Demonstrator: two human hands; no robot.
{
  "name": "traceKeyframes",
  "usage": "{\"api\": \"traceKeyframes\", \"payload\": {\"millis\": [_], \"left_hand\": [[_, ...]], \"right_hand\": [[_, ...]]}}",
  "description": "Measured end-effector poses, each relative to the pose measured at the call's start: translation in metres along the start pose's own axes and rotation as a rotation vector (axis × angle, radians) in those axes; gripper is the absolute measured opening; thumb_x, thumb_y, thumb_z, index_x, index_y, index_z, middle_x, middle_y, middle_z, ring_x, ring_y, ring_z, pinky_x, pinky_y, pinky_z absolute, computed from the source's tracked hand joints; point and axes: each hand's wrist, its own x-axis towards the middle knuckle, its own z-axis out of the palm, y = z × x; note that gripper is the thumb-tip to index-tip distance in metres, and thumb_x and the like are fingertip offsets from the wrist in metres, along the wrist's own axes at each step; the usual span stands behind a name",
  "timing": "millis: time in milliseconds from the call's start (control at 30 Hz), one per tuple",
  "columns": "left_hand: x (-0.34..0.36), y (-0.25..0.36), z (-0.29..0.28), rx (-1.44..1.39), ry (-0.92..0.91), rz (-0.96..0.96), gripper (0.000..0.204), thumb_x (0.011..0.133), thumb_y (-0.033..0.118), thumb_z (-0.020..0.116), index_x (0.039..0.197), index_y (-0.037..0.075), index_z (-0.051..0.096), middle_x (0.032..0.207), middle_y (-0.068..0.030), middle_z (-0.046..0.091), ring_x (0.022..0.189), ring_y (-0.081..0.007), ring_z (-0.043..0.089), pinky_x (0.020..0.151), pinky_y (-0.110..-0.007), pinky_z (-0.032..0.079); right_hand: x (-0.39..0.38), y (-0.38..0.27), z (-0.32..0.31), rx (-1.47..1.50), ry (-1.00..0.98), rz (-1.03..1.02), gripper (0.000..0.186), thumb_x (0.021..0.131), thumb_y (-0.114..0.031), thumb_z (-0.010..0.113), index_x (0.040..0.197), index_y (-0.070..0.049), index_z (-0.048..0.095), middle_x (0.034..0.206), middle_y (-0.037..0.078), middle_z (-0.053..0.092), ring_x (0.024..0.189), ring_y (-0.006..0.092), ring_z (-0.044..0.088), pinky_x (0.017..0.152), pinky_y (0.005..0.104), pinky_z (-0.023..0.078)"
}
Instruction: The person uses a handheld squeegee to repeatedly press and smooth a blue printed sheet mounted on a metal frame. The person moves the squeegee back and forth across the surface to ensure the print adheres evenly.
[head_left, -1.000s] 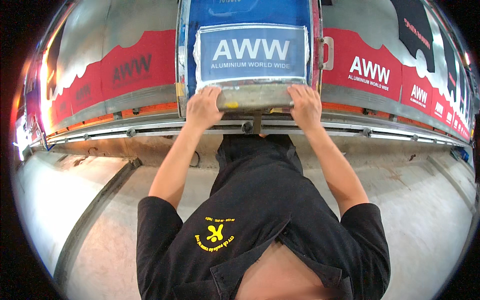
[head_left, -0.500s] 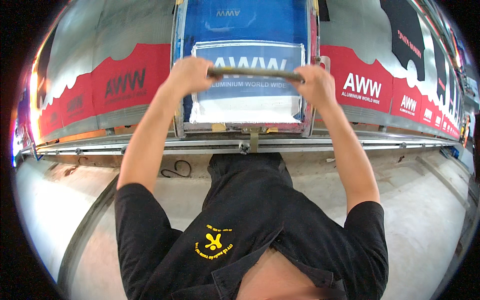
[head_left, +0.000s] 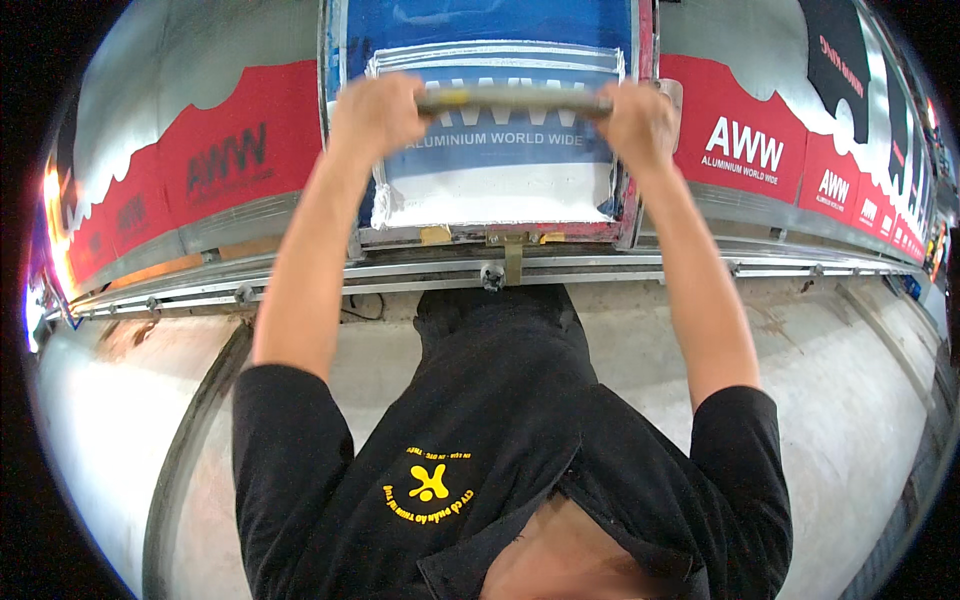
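My left hand (head_left: 378,115) is closed round the left end of a squeegee (head_left: 515,98), and my right hand (head_left: 640,122) grips its right end. The squeegee lies crosswise over a blue printing screen (head_left: 480,22), across the large pale lettering. White ink (head_left: 490,203) covers the near part of the mesh and edges the lighter blue rectangle around the lettering. The squeegee's blade is hidden under its handle. Both of my arms reach forward, nearly straight.
Red and grey printed fabric panels (head_left: 245,165) stretch out on both sides of the screen. A metal rail (head_left: 600,268) runs along the table's near edge, with a clamp (head_left: 492,277) in front of the screen. Pale floor (head_left: 830,420) lies below, with a dark cable (head_left: 190,440) at left.
The squeegee and both hands have moved a little farther away over the screen, up across the lettering. My whole view has shifted slightly. Both hands keep their grip.
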Motion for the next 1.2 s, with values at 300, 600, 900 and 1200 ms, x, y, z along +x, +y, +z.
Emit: {"api": "traceKeyframes", "payload": {"millis": [300, 600, 900, 1200], "left_hand": [[-0.061, 0.021, -0.005, -0.068, -0.151, -0.036, 0.045, 0.084, 0.055, 0.076, 0.097, 0.012, 0.080, 0.089, -0.0136, 0.077, 0.088, -0.0361, 0.074, 0.079, -0.049, 0.059], [0.061, -0.007, -0.046, 0.071, 0.035, -0.043, 0.045, 0.083, 0.055, 0.078, 0.097, 0.012, 0.080, 0.089, -0.0138, 0.078, 0.091, -0.0345, 0.075, 0.084, -0.047, 0.058], [-0.088, 0.034, 0.040, -0.124, 0.071, -0.091, 0.029, 0.081, 0.025, 0.075, 0.108, 0.013, 0.078, 0.104, -0.0075, 0.074, 0.098, -0.0321, 0.072, 0.085, -0.045, 0.057], [-0.082, 0.033, 0.029, 0.001, -0.044, 0.006, 0.080, 0.076, 0.084, 0.068, 0.103, 0.009, 0.079, 0.103, -0.0154, 0.075, 0.097, -0.0358, 0.072, 0.083, -0.047, 0.057]], "right_hand": [[-0.049, -0.022, -0.024, 0.153, -0.111, -0.032, 0.039, 0.078, -0.048, 0.085, 0.083, -0.012, 0.071, 0.079, 0.005, 0.066, 0.080, 0.0280, 0.068, 0.069, 0.0430, 0.053], [0.085, 0.015, -0.012, -0.024, -0.083, 0.092, 0.044, 0.076, -0.055, 0.084, 0.090, -0.014, 0.076, 0.090, 0.006, 0.074, 0.089, 0.0298, 0.072, 0.078, 0.0459, 0.055], [-0.088, -0.026, 0.004, 0.064, 0.133, 0.016, 0.012, 0.077, -0.012, 0.070, 0.084, -0.019, 0.076, 0.083, 0.003, 0.071, 0.082, 0.0237, 0.071, 0.077, 0.0380, 0.055], [-0.056, -0.032, -0.031, 0.058, -0.487, 0.062, 0.073, 0.068, -0.076, 0.080, 0.087, -0.006, 0.075, 0.087, 0.010, 0.074, 0.088, 0.0365, 0.073, 0.076, 0.0475, 0.057]]}}
